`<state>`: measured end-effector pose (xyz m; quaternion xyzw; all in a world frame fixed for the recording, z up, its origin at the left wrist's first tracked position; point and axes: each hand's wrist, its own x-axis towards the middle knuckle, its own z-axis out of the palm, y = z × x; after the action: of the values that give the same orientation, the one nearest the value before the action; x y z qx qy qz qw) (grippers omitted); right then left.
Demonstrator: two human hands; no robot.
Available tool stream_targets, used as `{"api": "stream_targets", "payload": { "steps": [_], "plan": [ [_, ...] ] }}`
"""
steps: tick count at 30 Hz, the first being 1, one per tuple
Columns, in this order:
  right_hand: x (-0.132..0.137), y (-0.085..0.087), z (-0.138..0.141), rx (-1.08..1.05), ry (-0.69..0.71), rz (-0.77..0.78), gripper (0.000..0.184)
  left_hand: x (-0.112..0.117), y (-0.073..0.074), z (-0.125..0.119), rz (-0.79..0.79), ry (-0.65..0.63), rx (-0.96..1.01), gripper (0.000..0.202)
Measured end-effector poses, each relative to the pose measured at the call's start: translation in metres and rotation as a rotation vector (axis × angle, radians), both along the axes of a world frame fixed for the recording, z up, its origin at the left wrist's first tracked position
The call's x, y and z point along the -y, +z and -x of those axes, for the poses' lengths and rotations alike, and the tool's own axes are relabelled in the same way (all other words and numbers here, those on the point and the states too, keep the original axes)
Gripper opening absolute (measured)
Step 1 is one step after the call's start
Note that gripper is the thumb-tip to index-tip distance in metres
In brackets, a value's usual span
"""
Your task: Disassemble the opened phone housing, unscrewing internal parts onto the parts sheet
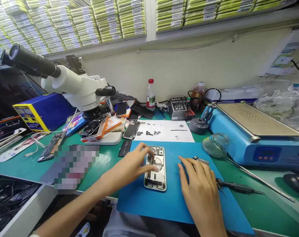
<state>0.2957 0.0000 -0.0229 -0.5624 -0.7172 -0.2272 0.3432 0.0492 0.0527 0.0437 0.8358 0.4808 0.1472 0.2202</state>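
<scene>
Left hand (134, 166) comes in from the lower left with its fingers spread and loose, the fingertips on the upper left edge of the opened silver phone body (156, 177) and the thumb laid across its exposed middle; it steadies the phone by touch and is not closed around it. The right hand (200, 187) lies flat, palm down and empty on the blue rectangular work mat (164, 202), just to the right of the phone and apart from it, so the left hand is the one in contact. The phone sits near the mat's centre with its long axis running away from the person, its far end tilted slightly to the right and its inner parts facing up. Just beyond the right hand's fingertips lie slim metal tweezers (201, 160), and beside its wrist a thin black screwdriver (238, 188) points right. Past the mat's far edge, a white paper sheet (164, 135) carries small dark parts in rows. A small clear glass jar (215, 144) stands to the right, near a blue flat-topped heating machine (253, 135). A white stereo microscope (72, 87) hangs over the bench on the left. Yellow-green flat boxes (110, 19) stacked on the shelf carry white labels, and the red-capped plastic bottle (150, 95) has a green one, but all this print is too small to read.
</scene>
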Motion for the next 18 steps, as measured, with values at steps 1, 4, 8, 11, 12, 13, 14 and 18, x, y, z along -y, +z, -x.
{"api": "stream_targets", "payload": {
  "steps": [1,4,8,11,12,13,14,18],
  "plan": [
    [0.0,0.0,0.0,-0.008,0.0,0.0,0.031,-0.01,0.006,0.0,-0.011,0.014,-0.019,0.026],
    [0.0,-0.001,0.0,-0.023,0.002,-0.003,0.03,-0.037,0.019,-0.007,-0.026,0.037,-0.091,0.029],
    [0.0,-0.002,0.001,-0.041,0.009,-0.001,0.028,-0.06,0.024,-0.031,-0.058,0.017,-0.177,0.035],
    [0.001,-0.003,0.001,-0.06,0.013,0.006,0.029,-0.074,0.024,-0.05,-0.088,-0.018,-0.228,0.036],
    [0.001,-0.004,0.001,-0.068,0.012,0.009,0.029,-0.08,0.024,-0.056,-0.1,-0.029,-0.241,0.037],
    [0.001,-0.004,0.002,-0.076,0.011,0.013,0.029,-0.087,0.024,-0.062,-0.115,-0.035,-0.252,0.037],
    [0.002,-0.004,0.002,-0.085,0.009,0.016,0.029,-0.094,0.024,-0.067,-0.132,-0.041,-0.26,0.037],
    [0.002,-0.005,0.003,-0.11,0.006,0.019,0.027,-0.125,0.024,-0.095,-0.225,-0.064,-0.281,0.038]
  ]
}}
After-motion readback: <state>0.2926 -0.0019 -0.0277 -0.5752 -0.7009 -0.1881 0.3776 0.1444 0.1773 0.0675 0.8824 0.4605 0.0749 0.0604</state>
